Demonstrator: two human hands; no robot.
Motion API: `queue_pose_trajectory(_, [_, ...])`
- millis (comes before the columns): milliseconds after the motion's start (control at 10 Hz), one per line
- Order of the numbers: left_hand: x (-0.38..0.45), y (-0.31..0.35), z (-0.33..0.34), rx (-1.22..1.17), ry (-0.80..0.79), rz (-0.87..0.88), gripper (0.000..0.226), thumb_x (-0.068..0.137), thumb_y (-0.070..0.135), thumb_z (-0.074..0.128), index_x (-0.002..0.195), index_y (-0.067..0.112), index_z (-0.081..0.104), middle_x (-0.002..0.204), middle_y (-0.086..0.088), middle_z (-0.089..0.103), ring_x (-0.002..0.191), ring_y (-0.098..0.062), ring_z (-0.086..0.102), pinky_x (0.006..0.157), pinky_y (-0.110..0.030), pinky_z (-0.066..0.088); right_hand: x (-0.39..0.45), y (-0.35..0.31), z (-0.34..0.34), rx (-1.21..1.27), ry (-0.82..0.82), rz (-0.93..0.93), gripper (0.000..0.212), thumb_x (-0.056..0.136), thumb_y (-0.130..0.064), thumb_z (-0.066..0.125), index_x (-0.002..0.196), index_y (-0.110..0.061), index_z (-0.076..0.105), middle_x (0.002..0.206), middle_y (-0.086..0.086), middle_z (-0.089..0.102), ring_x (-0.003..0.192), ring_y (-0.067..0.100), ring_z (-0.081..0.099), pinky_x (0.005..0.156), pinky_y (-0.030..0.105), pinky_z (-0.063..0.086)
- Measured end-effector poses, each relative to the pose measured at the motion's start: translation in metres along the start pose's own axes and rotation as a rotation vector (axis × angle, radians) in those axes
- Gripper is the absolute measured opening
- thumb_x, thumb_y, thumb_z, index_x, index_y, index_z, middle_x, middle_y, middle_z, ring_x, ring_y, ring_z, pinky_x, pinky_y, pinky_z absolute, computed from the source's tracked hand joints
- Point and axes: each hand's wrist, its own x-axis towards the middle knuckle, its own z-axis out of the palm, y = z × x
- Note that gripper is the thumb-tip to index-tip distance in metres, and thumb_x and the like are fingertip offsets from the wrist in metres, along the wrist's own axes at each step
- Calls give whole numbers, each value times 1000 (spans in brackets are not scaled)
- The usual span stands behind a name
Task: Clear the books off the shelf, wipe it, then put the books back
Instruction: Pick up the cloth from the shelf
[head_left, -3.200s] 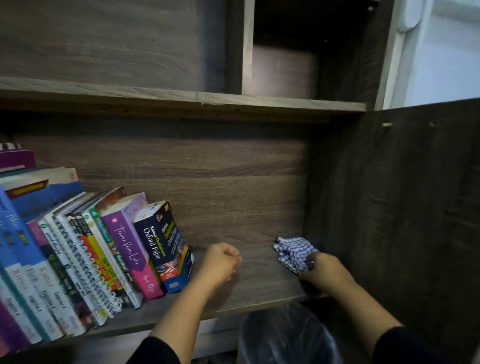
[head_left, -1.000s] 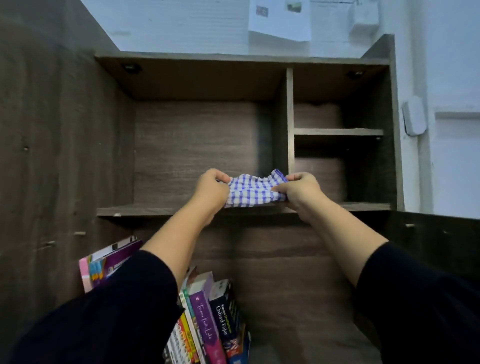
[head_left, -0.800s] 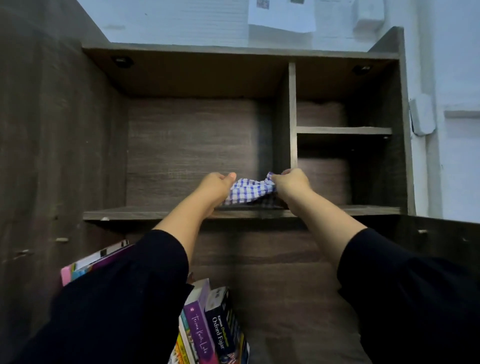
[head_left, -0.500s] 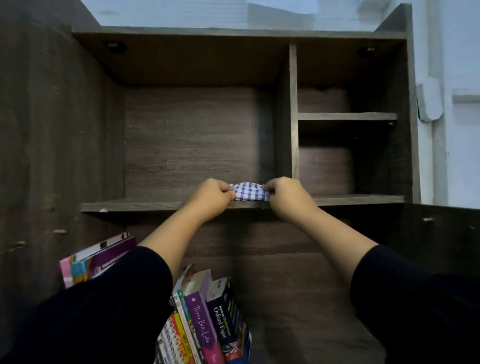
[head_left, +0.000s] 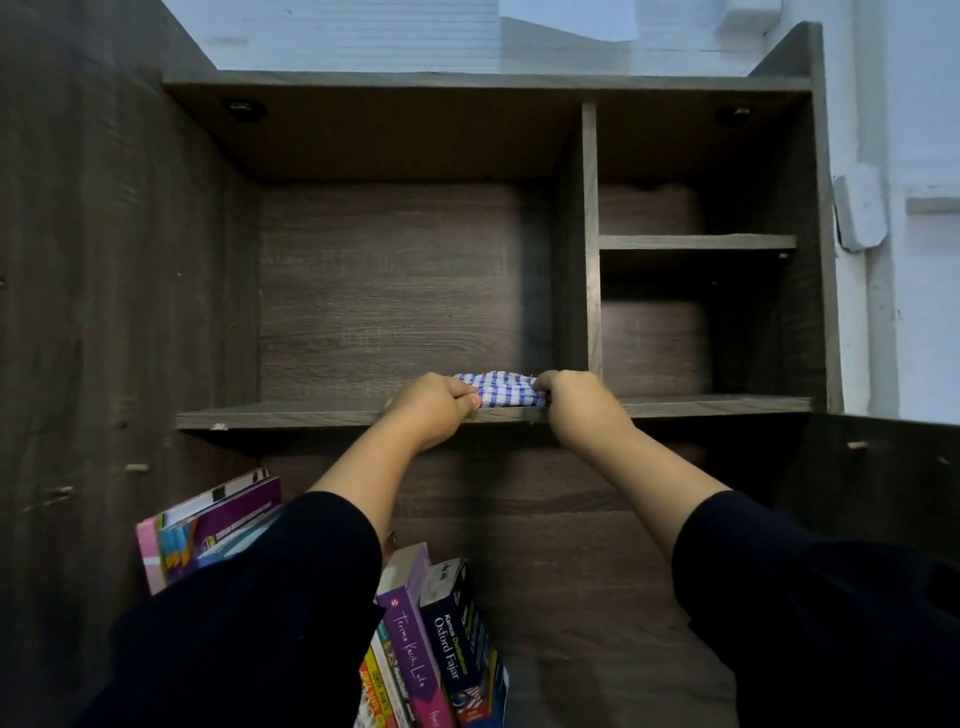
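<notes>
The left hand and right hand each pinch with curled fingers one end of a soft checked cloth. The cloth lies stretched sideways between the fingers on the wood-grain shelf. Glossy books lean below.

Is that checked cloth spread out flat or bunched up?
Bunched up: the checked cloth sits as a small folded wad on the shelf, gripped between left hand and right hand.

Dim, soft frame: pale light on the wall above, cabinet recesses in shadow, wide-angle bending at edges.
</notes>
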Motion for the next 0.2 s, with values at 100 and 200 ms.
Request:
queue_pose_trajectory(100, [-5, -4, 2, 43, -8, 15, 44, 96, 44, 48, 139, 35, 45, 151, 0, 40, 137, -26, 38, 116, -45, 26, -1, 6, 3, 19, -7, -54, 48, 88, 5, 43, 131, -14, 52, 131, 14, 55, 121, 30, 51, 100, 37, 45])
queue_pose_trajectory(200, [-23, -6, 3, 221, 21, 105, 61, 96, 46, 46, 149, 42, 16, 161, 1, 12, 148, -24, 11, 120, -44, 6, -16, 14, 4, 59, 54, -109, 58, 91, 6, 43, 143, -19, 39, 152, 8, 33, 141, 23, 30, 115, 37, 29])
